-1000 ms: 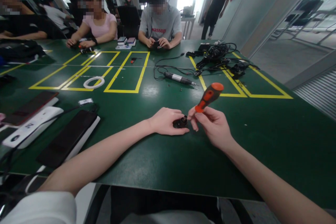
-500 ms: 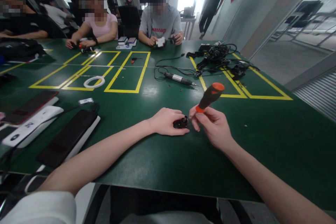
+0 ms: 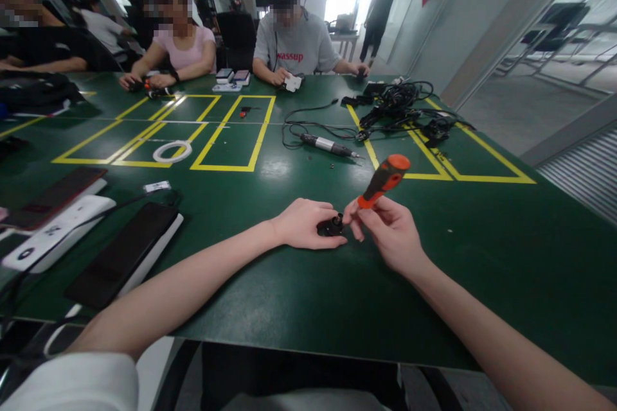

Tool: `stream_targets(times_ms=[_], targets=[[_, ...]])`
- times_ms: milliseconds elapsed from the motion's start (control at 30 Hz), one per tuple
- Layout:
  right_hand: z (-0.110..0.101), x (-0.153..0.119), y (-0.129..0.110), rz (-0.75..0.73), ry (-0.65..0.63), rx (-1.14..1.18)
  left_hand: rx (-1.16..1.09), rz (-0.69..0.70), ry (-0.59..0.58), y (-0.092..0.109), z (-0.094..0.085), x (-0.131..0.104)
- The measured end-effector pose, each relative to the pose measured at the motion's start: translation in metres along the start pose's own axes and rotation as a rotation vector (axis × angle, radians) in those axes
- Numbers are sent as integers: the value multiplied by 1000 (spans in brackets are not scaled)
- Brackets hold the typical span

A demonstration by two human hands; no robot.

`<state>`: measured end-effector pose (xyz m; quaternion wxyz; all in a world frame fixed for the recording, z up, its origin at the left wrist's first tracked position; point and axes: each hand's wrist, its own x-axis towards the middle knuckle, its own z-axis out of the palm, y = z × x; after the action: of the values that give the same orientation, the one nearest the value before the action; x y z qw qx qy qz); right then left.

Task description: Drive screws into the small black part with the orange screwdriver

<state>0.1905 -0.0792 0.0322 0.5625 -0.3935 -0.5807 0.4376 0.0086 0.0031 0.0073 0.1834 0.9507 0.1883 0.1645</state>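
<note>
My left hand (image 3: 311, 225) lies on the green table (image 3: 289, 295), its thumb and fingers closed round a small black part (image 3: 330, 226). A short dark post stands up from that part. Just to the right, my right hand (image 3: 385, 228) grips a screwdriver (image 3: 384, 181) with an orange and dark handle. The handle points up and leans to the right; its lower end is hidden by my fingers. The right fingertips are close beside the black part.
An electric screwdriver (image 3: 328, 145) with its cable lies ahead, near tangled black cables (image 3: 398, 106). A white ring (image 3: 172, 151) is at left. Phones (image 3: 123, 253) and a white power bank (image 3: 58, 231) lie nearer. Several people sit across the table.
My right hand has shifted slightly left toward the black part, and the screwdriver handle has turned, showing more orange. Across the table, a person's hand has moved out to the right.
</note>
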Motion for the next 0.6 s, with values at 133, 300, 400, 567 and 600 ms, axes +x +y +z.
stream_targets(times_ms=[133, 300, 400, 567, 600], targets=[[1, 0, 1, 2, -24, 70, -7, -10, -4, 1, -1, 0], [3, -1, -2, 0, 18, 21, -19, -19, -12, 2, -2, 0], [1, -1, -3, 4, 33, -15, -3, -18, -12, 1, -1, 0], [-1, -1, -1, 12, -14, -12, -21, -8, -7, 0, 0, -1], [-1, -1, 0, 16, -26, 0, -23, -11, -4, 0, 0, -1]])
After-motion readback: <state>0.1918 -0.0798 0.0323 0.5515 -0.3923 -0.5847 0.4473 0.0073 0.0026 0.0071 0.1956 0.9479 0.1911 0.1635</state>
